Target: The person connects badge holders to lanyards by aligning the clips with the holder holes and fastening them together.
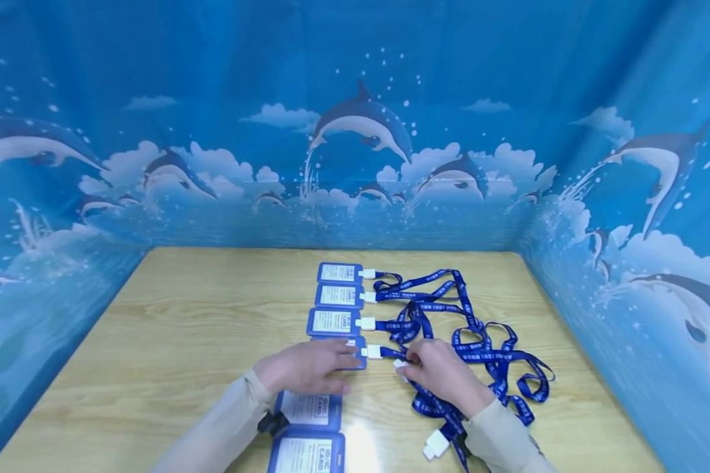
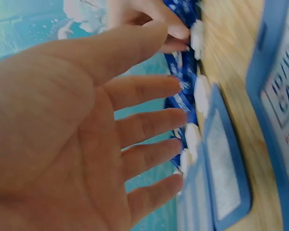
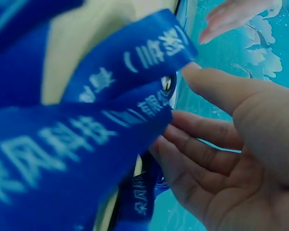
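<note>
My left hand [image 1: 307, 368] has its fingers straight and spread, palm down over the fourth blue ID card holder [image 1: 361, 360] in a column. That holder is partly hidden by the fingers, and whether they touch it I cannot tell. A white clip [image 1: 375, 352] joins it to a blue lanyard. With thumb and fingertips, my right hand [image 1: 444, 374] pinches a blue printed lanyard [image 3: 82, 139] close to its white clip [image 1: 399, 365]. In the left wrist view, the right hand's fingers lie beside that clip [image 2: 197, 41].
Three more card holders [image 1: 333, 322] with lanyards lie farther back. Two holders [image 1: 304, 453] lie nearer me, no lanyard visible on them. Tangled blue lanyards [image 1: 479, 357] cover the right side, and a loose white clip [image 1: 436, 445] lies in front. Dolphin-print curtains [image 1: 355, 217] border the wooden table [image 1: 183, 328].
</note>
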A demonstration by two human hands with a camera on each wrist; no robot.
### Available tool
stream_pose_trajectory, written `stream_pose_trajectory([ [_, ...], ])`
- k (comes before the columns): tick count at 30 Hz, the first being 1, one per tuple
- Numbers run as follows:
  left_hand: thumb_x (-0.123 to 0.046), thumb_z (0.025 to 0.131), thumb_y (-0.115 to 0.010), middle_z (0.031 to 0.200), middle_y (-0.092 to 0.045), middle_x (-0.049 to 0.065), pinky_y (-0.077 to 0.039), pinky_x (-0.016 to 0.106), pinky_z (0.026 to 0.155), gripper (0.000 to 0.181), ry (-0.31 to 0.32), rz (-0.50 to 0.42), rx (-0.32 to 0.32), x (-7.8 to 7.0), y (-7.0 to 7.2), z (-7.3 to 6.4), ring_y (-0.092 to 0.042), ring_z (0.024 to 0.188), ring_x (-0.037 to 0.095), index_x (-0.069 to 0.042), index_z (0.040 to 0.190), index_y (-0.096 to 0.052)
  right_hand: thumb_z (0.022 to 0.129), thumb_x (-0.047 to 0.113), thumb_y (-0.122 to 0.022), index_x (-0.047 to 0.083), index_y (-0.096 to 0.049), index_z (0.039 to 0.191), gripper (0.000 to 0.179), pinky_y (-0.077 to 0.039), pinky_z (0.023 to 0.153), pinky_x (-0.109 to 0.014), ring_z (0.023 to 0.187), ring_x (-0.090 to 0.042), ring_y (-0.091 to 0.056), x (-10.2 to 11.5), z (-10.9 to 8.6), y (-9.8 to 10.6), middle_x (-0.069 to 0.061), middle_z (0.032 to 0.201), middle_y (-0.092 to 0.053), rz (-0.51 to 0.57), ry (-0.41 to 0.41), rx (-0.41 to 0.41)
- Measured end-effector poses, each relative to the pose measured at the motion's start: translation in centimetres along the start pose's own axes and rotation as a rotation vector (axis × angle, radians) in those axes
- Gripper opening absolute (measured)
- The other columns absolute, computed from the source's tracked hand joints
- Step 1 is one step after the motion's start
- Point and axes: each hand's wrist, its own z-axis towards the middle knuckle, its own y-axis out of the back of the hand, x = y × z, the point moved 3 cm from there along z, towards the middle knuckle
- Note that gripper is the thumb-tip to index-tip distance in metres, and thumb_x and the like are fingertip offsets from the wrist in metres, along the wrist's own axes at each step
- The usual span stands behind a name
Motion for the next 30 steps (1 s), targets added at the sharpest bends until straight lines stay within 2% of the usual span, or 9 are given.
stream_pose_trajectory([
  [3, -0.050, 0.098, -0.058, 0.152, -0.052, 0.001, -0.043, 0.044, 0.116, 0.052, -0.022, 0.040, 0.018, -1.0, 0.2, -0.8, -0.047, 0.141, 0.021, -0.026, 0.145, -0.055, 0.083, 0.031, -0.083, 0.010, -0.075, 0.094, 0.024, -0.051, 0.058, -0.021, 0.063, -0.005, -0.054, -0.2, -0.1, -0.2, 0.004, 0.080, -0.068, 0.003, -0.027, 0.012],
  [6, -0.050, 0.097, -0.061, 0.134, -0.063, -0.002, -0.053, 0.035, 0.104, 0.048, -0.031, 0.087, 0.026, -1.9, 0.2, -1.6, -0.059, 0.123, 0.014, -0.025, 0.137, -0.063, 0.081, 0.032, -0.085, 0.009, -0.075, 0.096, 0.029, -0.055, 0.064, -0.025, 0.067, -0.006, -0.056, -0.3, -0.1, -0.3, 0.000, 0.086, -0.071, 0.005, -0.042, 0.022],
  [9, -0.050, 0.094, -0.064, 0.114, -0.065, -0.006, -0.056, 0.027, 0.091, 0.044, -0.034, 0.117, 0.034, -2.5, -0.1, -2.4, -0.061, 0.102, 0.006, -0.024, 0.129, -0.068, 0.079, 0.033, -0.086, 0.009, -0.076, 0.097, 0.032, -0.056, 0.065, -0.026, 0.068, -0.006, -0.056, -0.3, -0.2, -0.4, -0.001, 0.088, -0.072, 0.004, -0.034, 0.034],
  [11, -0.051, 0.093, -0.066, 0.107, -0.063, -0.007, -0.056, 0.025, 0.085, 0.044, -0.031, 0.131, 0.035, -2.7, -0.5, -3.0, -0.060, 0.094, 0.005, -0.023, 0.127, -0.070, 0.078, 0.033, -0.086, 0.009, -0.076, 0.096, 0.031, -0.054, 0.064, -0.024, 0.067, -0.006, -0.056, -0.3, -0.2, -0.5, -0.001, 0.087, -0.072, 0.003, -0.029, 0.040],
  [14, -0.052, 0.093, -0.065, 0.113, -0.065, -0.004, -0.057, 0.028, 0.089, 0.046, -0.002, 0.130, 0.053, -2.7, -1.2, -3.5, -0.062, 0.099, 0.008, -0.023, 0.129, -0.069, 0.079, 0.032, -0.086, 0.010, -0.076, 0.094, 0.029, -0.051, 0.060, -0.022, 0.065, -0.006, -0.054, -0.4, -0.2, -0.8, 0.002, 0.084, -0.070, 0.002, -0.027, 0.043],
  [17, -0.052, 0.094, -0.063, 0.126, -0.067, -0.002, -0.056, 0.033, 0.098, 0.048, 0.050, 0.106, 0.085, -2.7, -1.7, -3.7, -0.064, 0.112, 0.014, -0.024, 0.133, -0.067, 0.079, 0.030, -0.086, 0.010, -0.076, 0.094, 0.027, -0.051, 0.060, -0.022, 0.067, -0.006, -0.054, -0.4, 0.0, -1.0, 0.003, 0.083, -0.069, -0.001, -0.040, 0.042],
  [20, -0.053, 0.095, -0.063, 0.118, -0.072, -0.004, -0.058, 0.033, 0.092, 0.046, 0.085, 0.082, 0.107, -2.7, -2.1, -3.7, -0.068, 0.104, 0.012, -0.025, 0.130, -0.068, 0.079, 0.028, -0.086, 0.011, -0.075, 0.095, 0.025, -0.054, 0.064, -0.023, 0.070, -0.006, -0.056, -0.4, 0.0, -1.0, 0.003, 0.085, -0.069, 0.002, -0.055, 0.046],
  [24, -0.053, 0.094, -0.064, 0.110, -0.075, -0.006, -0.059, 0.028, 0.082, 0.039, 0.057, 0.139, 0.087, -2.9, -2.4, -3.7, -0.068, 0.088, 0.008, -0.024, 0.117, -0.073, 0.079, 0.025, -0.086, 0.011, -0.075, 0.095, 0.023, -0.056, 0.065, -0.025, 0.072, -0.007, -0.058, -0.3, -0.1, -1.1, 0.000, 0.087, -0.070, 0.016, -0.059, 0.057],
  [30, -0.052, 0.094, -0.064, 0.128, -0.070, -0.007, -0.058, 0.029, 0.085, 0.030, 0.050, 0.168, 0.059, -2.8, -2.7, -3.7, -0.069, 0.096, 0.008, -0.026, 0.101, -0.076, 0.079, 0.023, -0.086, 0.011, -0.075, 0.097, 0.024, -0.054, 0.063, -0.024, 0.073, -0.007, -0.058, -0.3, -0.3, -1.3, 0.001, 0.089, -0.069, 0.023, -0.044, 0.066],
])
